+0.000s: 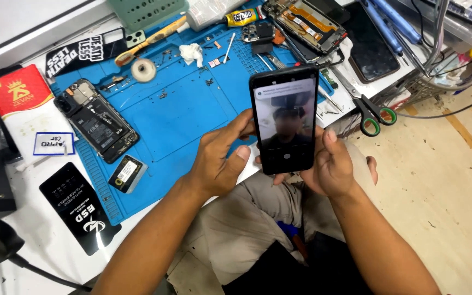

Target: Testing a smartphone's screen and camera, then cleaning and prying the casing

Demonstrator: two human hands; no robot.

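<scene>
Both my hands, left [219, 164] and right [331, 166], grasp the phone [284, 117] above the mat [192, 109]; loose hold, could drop.

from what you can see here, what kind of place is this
Most likely a phone repair bench: a blue repair mat holding an opened phone, scissors nearby, and both hands holding a working phone.

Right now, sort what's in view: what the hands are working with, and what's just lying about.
In hand:
- black phone, screen lit, held upright by left hand and right hand

Lying about:
- opened phone on the blue mat
- scissors
- tape roll
- glue tube
- small battery
</scene>
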